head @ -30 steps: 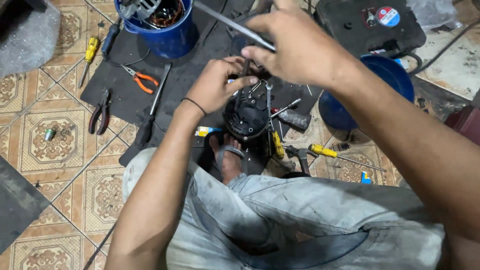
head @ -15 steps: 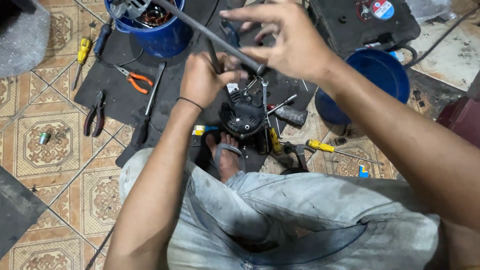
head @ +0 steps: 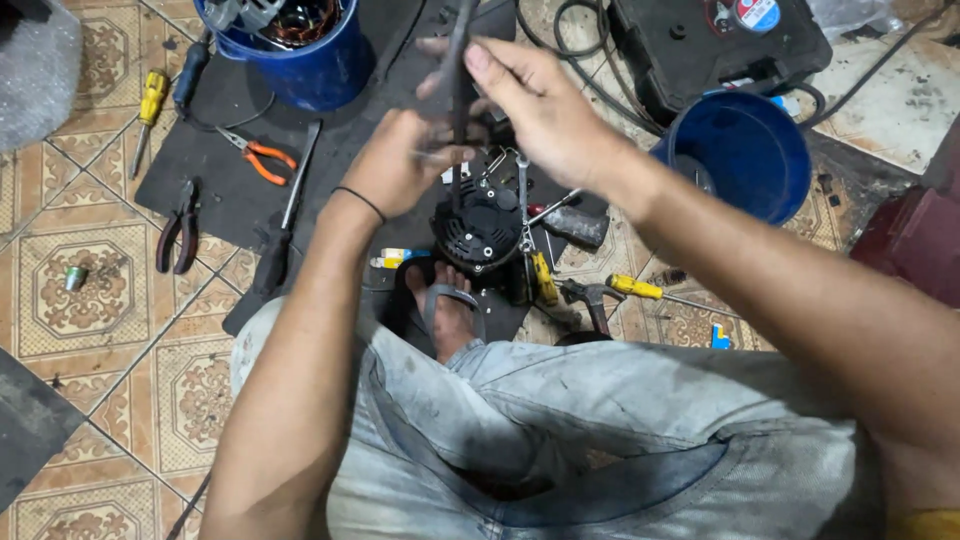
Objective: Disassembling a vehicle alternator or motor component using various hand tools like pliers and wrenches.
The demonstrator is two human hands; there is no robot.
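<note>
I sit on a tiled floor with a black alternator (head: 480, 230) standing just beyond my sandalled foot (head: 450, 310). Above it, a long dark metal tool (head: 460, 60) is held nearly upright. My right hand (head: 545, 110) pinches its upper part with fingers and thumb. Lower down and to the left, my left hand (head: 395, 170), which has a black band on the wrist, is closed around the tool. The tool's lower end reaches down to the alternator's top, and whether they touch is hidden behind my hands.
A blue bucket (head: 300, 65) of parts stands at the top left, and a blue bowl (head: 745, 150) and a black case (head: 700, 50) to the right. Orange pliers (head: 262, 158), black pliers (head: 178, 225) and yellow screwdrivers (head: 150, 100) (head: 640, 290) lie around the black mat (head: 220, 190).
The long tool has swung from slanted to nearly upright. My left hand came up off the alternator and closed on the tool's lower part. My right hand slid along it.
</note>
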